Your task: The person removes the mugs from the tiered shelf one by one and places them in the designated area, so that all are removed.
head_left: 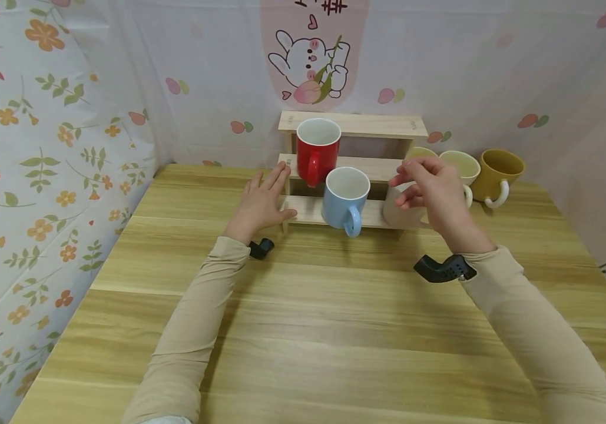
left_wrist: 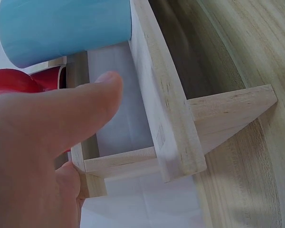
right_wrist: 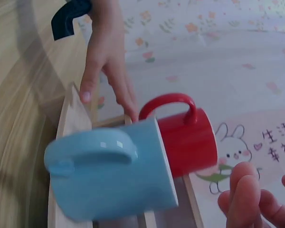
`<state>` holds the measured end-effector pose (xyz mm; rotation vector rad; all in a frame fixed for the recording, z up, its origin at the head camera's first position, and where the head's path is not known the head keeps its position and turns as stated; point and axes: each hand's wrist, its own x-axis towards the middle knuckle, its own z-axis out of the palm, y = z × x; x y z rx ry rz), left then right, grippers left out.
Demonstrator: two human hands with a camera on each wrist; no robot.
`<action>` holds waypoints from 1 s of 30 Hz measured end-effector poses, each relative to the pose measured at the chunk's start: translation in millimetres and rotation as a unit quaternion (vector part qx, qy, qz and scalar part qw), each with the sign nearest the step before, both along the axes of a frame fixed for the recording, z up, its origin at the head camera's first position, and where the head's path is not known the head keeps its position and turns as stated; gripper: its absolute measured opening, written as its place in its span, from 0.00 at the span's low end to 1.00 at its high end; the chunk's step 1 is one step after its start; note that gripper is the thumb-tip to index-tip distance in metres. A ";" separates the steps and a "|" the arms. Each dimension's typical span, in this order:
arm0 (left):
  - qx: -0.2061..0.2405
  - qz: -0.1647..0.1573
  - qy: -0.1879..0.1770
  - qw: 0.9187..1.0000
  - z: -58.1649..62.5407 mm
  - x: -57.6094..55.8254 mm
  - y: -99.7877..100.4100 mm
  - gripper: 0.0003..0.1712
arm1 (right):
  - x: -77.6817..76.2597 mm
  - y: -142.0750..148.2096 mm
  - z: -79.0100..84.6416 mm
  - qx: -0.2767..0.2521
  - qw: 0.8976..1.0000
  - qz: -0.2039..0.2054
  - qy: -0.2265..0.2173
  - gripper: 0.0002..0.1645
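Beige sleeves (head_left: 186, 335) (head_left: 536, 330) end in hands (head_left: 262, 205) (head_left: 437, 191) flanking blue mug (head_left: 341, 206).

left grip (head_left: 261, 205) spread | right grip (head_left: 437, 193) loosely bent | arms (head_left: 191, 330) reaching forward

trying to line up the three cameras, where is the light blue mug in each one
Head: light blue mug just right of centre.
Left wrist: upper left, cut off by the top edge.
Right wrist: lower left, large.
Shared landmark: the red mug.
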<state>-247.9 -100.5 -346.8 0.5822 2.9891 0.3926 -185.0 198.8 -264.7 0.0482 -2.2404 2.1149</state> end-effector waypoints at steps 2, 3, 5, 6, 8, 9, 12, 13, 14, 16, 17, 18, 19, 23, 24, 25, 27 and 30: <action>0.002 0.000 -0.003 1.000 0.2 0.1 -0.2 0.56 | -1.7 -8.3 0.5 0.021 1.000 0.008 -0.013 0.16; 0.003 0.001 -0.005 1.000 0.3 0.1 -0.3 0.56 | -2.7 -12.4 0.7 0.032 0.999 0.013 -0.018 0.16; 0.004 0.004 -0.008 1.000 0.4 0.1 -0.6 0.56 | -5.4 -20.7 0.9 0.048 0.998 0.024 -0.029 0.17; 0.004 0.005 -0.009 1.000 0.3 0.0 -0.7 0.56 | -6.6 -24.7 1.0 0.057 0.997 0.031 -0.033 0.18; 0.005 0.006 -0.010 1.000 0.0 -0.2 -0.7 0.55 | -9.4 -32.5 1.0 0.069 0.996 0.042 -0.040 0.20; 0.004 0.006 -0.010 1.000 -0.2 -0.5 -0.7 0.55 | -10.8 -36.6 1.0 0.071 0.995 0.047 -0.043 0.21; 0.001 0.003 -0.009 1.000 -0.8 -1.1 -0.1 0.55 | -15.6 -49.0 0.8 0.066 0.995 0.057 -0.053 0.24; 0.000 0.002 -0.009 1.000 -0.9 -1.2 0.1 0.55 | -17.4 -53.1 0.7 0.062 0.995 0.059 -0.056 0.24; 0.000 0.002 -0.010 1.000 -0.9 -1.2 0.4 0.56 | -19.1 -57.2 0.6 0.059 0.995 0.061 -0.058 0.24; 0.001 0.002 -0.011 1.000 -0.9 -1.1 0.5 0.55 | -22.9 -65.2 0.1 0.053 0.995 0.064 -0.062 0.24; 0.002 0.002 -0.012 1.000 -0.9 -0.9 0.4 0.55 | -24.9 -68.9 -0.4 0.055 0.994 0.064 -0.065 0.24; 0.003 0.002 -0.013 1.000 -1.0 -0.8 0.3 0.55 | -26.9 -72.3 -0.8 0.055 0.994 0.064 -0.068 0.23; 0.004 0.002 -0.013 1.000 -1.1 -0.7 0.3 0.55 | -28.6 -75.6 -1.2 0.054 0.994 0.062 -0.072 0.23; 0.007 0.002 -0.009 1.000 -1.4 -0.9 0.3 0.55 | -35.1 -87.0 -3.5 0.054 0.993 0.060 -0.088 0.23; 0.008 0.001 -0.009 1.000 -1.6 -1.1 0.3 0.55 | -36.5 -89.5 -4.3 0.052 0.993 0.060 -0.092 0.24; 0.009 0.001 -0.008 1.000 -1.7 -1.2 0.2 0.55 | -37.8 -92.1 -5.0 0.052 0.992 0.060 -0.095 0.24; 0.009 0.000 -0.005 1.000 -1.9 -1.5 -0.1 0.55 | -41.1 -96.9 -6.4 0.054 0.991 0.065 -0.102 0.25; 0.006 -0.002 -0.002 1.000 -2.8 -1.0 0.8 0.56 | -44.1 -101.6 -9.6 0.053 0.990 0.076 -0.110 0.26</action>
